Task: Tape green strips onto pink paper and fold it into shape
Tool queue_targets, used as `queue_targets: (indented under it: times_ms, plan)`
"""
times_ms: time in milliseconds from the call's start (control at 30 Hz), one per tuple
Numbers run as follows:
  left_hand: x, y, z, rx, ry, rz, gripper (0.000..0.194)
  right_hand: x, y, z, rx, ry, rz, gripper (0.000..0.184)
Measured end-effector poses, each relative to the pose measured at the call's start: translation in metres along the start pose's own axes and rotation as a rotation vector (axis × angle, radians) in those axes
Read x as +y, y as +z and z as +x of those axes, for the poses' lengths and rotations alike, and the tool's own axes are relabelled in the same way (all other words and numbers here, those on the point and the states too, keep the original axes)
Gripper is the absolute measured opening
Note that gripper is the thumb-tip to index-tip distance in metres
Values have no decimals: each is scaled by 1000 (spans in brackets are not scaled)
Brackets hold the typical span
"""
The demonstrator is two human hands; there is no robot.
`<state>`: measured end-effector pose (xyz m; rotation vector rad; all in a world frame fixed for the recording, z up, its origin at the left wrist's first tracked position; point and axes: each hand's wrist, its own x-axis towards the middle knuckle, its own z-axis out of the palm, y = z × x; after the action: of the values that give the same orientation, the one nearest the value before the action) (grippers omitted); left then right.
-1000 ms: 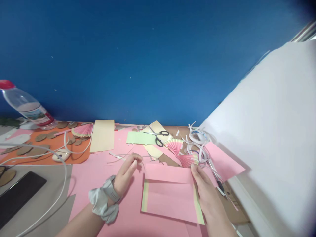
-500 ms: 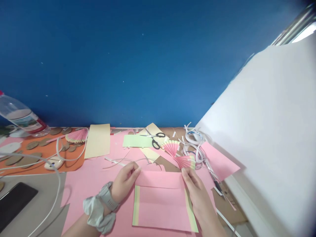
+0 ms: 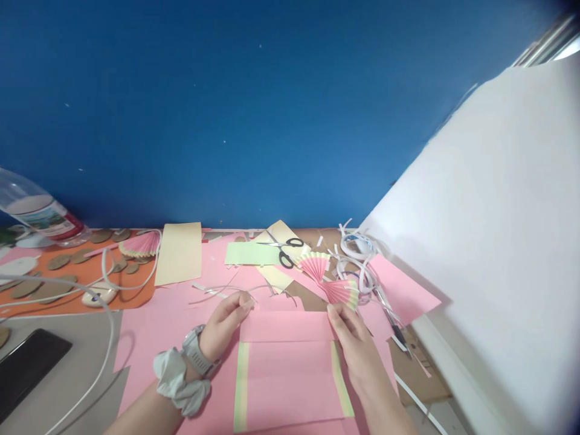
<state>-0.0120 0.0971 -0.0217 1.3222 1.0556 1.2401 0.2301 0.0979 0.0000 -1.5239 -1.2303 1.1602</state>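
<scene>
- While the right hand grasps the upper right corner of a rectangular pink paper sheet with yellow-and-green side borders, its thumb lies over the front; this presumably keeps the edge steady.
- Left hand: thumb and forefinger drawn together at or just beside the upper left corner; whether paper is pinched between them cannot be told. A grey-banded wristwatch and pale green fabric scrunchie are worn on that arm.
- Position of the sheet: between the hands, above large pink paper spread over the grey bench. A plain pink band crosses its top, apparently folded over.
- Beyond the sheet: pleated pink paper fan pieces with pale yellow-green rims, narrow ends together.
- Farther back: black-handled metal scissors, blades parted across a pale green paper rectangle, seemingly laid aside within reach.
- Outer right: tangled white strips.
- Outer left: black phone, flat, well apart from the paper being handled.
</scene>
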Motion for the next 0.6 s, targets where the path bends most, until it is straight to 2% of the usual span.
queue_targets:
  times_ms: [233, 367, 467, 567, 600]
  plan:
    - [-4, 0, -1, 49, 8, -42, 26, -9, 5, -5, 9, 10, -19, 32]
    - [-3, 2, -2, 89, 30, -47, 35, -12, 3, -7, 25, 31, -61, 29]
    - [-1, 3, -6, 30, 70, -33, 39, -12, -1, -7, 38, 45, -127, 29]
    - [3, 5, -9, -76, 91, 18, 74, -11, -5, -4, 25, 32, -151, 32]
    - [4, 6, -9, -96, 86, 44, 76, -11, -6, -3, 24, 27, -154, 32]
